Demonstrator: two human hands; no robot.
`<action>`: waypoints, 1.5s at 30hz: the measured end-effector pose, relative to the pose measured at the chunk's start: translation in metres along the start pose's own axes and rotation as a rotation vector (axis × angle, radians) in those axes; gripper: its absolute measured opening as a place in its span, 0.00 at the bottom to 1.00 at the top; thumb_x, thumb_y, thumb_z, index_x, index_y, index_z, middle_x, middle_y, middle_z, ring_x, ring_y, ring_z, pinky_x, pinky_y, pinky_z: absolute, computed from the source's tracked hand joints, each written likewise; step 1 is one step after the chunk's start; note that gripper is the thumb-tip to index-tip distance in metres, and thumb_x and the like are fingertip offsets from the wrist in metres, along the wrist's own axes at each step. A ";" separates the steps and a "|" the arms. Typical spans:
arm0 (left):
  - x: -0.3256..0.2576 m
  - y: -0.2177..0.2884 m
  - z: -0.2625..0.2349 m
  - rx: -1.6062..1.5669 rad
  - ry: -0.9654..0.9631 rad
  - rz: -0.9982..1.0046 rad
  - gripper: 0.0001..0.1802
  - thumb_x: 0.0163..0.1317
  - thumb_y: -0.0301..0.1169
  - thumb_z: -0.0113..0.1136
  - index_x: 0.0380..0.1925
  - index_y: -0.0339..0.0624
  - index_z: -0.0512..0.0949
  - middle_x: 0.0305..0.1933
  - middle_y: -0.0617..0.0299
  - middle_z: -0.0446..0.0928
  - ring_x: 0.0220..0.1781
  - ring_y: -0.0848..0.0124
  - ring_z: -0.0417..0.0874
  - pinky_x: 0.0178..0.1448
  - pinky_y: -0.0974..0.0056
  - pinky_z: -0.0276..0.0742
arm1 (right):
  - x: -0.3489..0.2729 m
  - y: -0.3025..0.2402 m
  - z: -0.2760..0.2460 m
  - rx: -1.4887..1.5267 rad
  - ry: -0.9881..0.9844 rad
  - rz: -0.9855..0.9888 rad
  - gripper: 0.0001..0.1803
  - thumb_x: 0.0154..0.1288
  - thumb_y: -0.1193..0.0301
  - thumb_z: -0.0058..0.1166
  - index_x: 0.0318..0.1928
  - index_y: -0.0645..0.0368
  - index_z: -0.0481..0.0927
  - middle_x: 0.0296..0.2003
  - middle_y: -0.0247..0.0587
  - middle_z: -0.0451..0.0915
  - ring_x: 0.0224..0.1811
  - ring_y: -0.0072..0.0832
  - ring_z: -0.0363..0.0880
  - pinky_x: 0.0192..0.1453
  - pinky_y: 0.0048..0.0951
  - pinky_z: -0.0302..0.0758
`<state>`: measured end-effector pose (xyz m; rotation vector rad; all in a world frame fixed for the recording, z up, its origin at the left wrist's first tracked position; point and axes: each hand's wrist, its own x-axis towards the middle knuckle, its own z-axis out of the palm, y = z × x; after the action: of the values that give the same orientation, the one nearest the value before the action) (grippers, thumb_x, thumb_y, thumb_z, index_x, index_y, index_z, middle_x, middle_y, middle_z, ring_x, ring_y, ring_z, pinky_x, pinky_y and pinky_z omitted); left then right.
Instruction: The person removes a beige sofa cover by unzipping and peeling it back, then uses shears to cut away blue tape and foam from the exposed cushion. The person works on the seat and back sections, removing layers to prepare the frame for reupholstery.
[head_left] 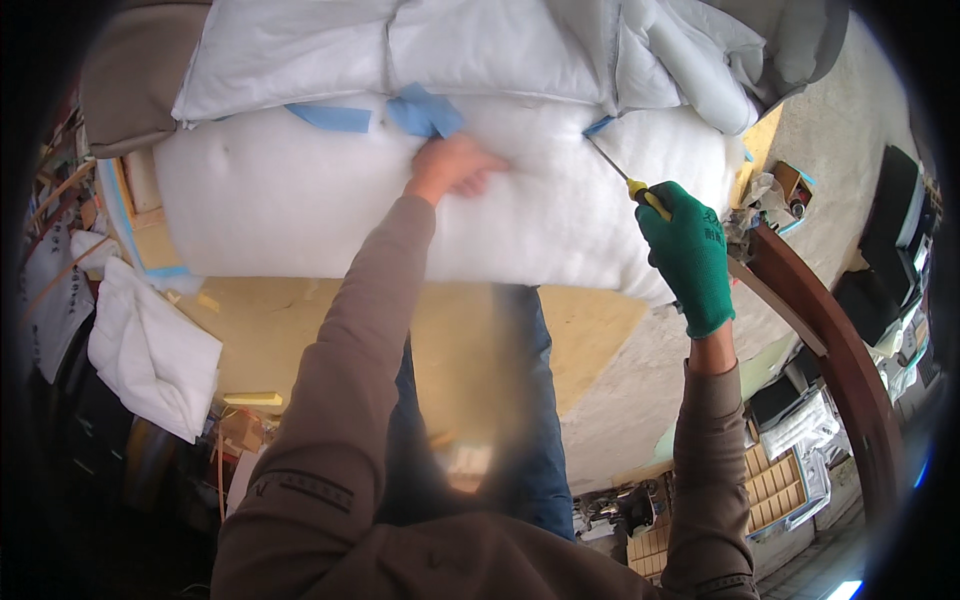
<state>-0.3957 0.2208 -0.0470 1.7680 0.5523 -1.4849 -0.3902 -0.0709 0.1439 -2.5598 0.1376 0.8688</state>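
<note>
So from my seat I count two hands and one screwdriver. My bare left hand (455, 165) lies flat on the big white cushion (320, 210), fingers loosely spread, gripping nothing. My right hand (690, 255) – green glove – is wrapped tight round the screwdriver (628, 183) handle. The tool sits at the cushion's upper right, long axis slanting up-left, tip poking into the seam by a blue tape (425, 110) bit. I see three blue tape bits on top.

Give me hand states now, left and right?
Left hand: bare, open, pressing flat on the white padding.
Right hand: green glove, fingers closed on a screwdriver with its tip at the padding.
</note>
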 end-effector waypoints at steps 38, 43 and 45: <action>-0.044 -0.066 -0.092 0.127 1.058 0.915 0.11 0.68 0.35 0.67 0.40 0.38 0.85 0.41 0.55 0.81 0.51 0.55 0.82 0.58 0.54 0.77 | -0.110 -0.132 0.024 0.617 -0.173 0.303 0.14 0.72 0.70 0.59 0.55 0.60 0.86 0.29 0.31 0.82 0.21 0.16 0.77 0.24 0.21 0.67; -0.072 -0.093 -0.149 -0.313 0.522 0.716 0.18 0.76 0.43 0.59 0.50 0.39 0.83 0.46 0.59 0.84 0.48 0.69 0.81 0.57 0.62 0.76 | -0.081 -0.181 0.096 0.602 -0.056 0.037 0.13 0.71 0.68 0.57 0.48 0.63 0.86 0.25 0.40 0.82 0.19 0.26 0.81 0.30 0.28 0.76; -0.073 -0.099 -0.148 -0.241 0.476 0.661 0.18 0.75 0.41 0.60 0.54 0.40 0.82 0.49 0.58 0.84 0.51 0.65 0.84 0.57 0.58 0.77 | -0.064 -0.194 0.116 0.599 -0.004 0.032 0.14 0.70 0.65 0.56 0.46 0.61 0.86 0.23 0.42 0.82 0.19 0.29 0.82 0.32 0.33 0.77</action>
<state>-0.3911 0.4063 0.0042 1.8607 0.3054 -0.5281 -0.4616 0.1509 0.1712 -1.9993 0.3774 0.7093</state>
